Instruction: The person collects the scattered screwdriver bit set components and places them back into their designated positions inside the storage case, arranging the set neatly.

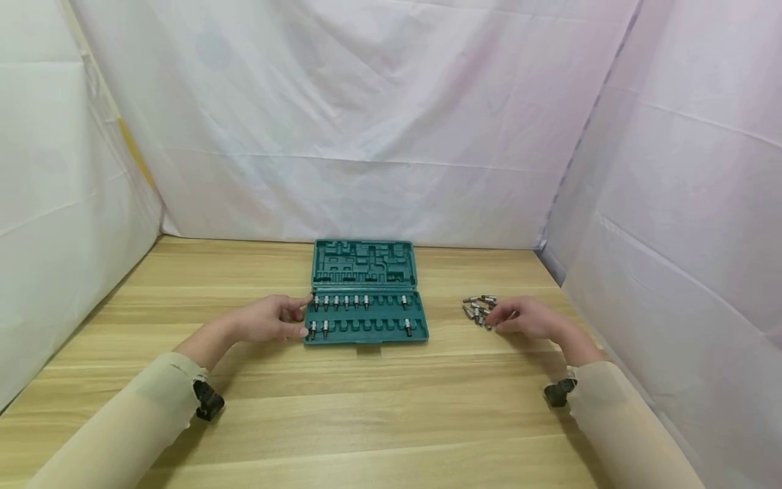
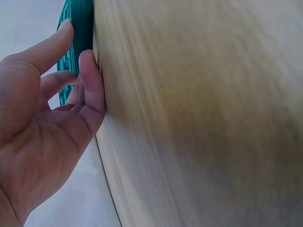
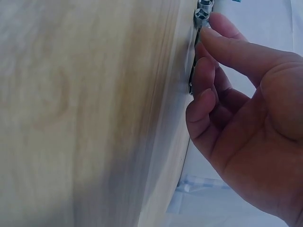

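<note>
A green plastic case (image 1: 366, 333) lies opened flat on the table, with several socket bits (image 1: 346, 303) standing in its two rows of slots. My left hand (image 1: 271, 319) rests at the case's left edge, thumb by the front corner and forefinger farther back. In the left wrist view, this hand (image 2: 52, 99) has its thumb against the green side, the other fingers loosely bent. To the right, my right hand (image 1: 531, 318) reaches to a small pile of loose socket bits (image 1: 476, 312). Its thumb and forefinger pinch a socket bit (image 3: 201, 18) in the right wrist view.
The case's lid (image 1: 365, 261), with moulded recesses, leans back behind the slotted half. White cloth (image 1: 366, 122) hangs behind the wooden table (image 1: 366, 414) and along both sides. A dark wrist device (image 1: 209, 401) sits at each sleeve cuff.
</note>
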Demonstrator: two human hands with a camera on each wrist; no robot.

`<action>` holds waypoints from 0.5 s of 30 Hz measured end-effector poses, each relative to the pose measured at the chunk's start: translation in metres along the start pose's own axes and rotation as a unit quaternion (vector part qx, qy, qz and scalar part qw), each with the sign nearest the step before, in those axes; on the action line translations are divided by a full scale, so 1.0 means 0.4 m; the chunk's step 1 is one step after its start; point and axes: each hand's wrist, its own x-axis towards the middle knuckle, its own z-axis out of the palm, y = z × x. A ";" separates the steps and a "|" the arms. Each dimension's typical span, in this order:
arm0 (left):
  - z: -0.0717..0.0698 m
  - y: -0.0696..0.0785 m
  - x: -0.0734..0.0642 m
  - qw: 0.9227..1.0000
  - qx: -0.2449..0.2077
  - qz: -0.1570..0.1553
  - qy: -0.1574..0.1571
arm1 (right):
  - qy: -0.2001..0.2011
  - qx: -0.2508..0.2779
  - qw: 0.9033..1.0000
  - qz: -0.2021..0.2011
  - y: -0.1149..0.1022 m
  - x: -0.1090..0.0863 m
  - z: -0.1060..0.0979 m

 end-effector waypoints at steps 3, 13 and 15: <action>-0.001 0.000 0.000 1.000 0.000 0.000 -0.001 | -0.001 0.000 1.000 0.001 -0.003 0.001 -0.001; -0.002 0.005 -0.003 1.000 0.000 0.004 -0.004 | -0.008 -0.007 1.000 -0.007 -0.017 0.001 -0.001; -0.003 0.005 -0.003 1.000 0.000 0.005 -0.003 | -0.012 -0.006 1.000 -0.006 -0.017 -0.001 -0.002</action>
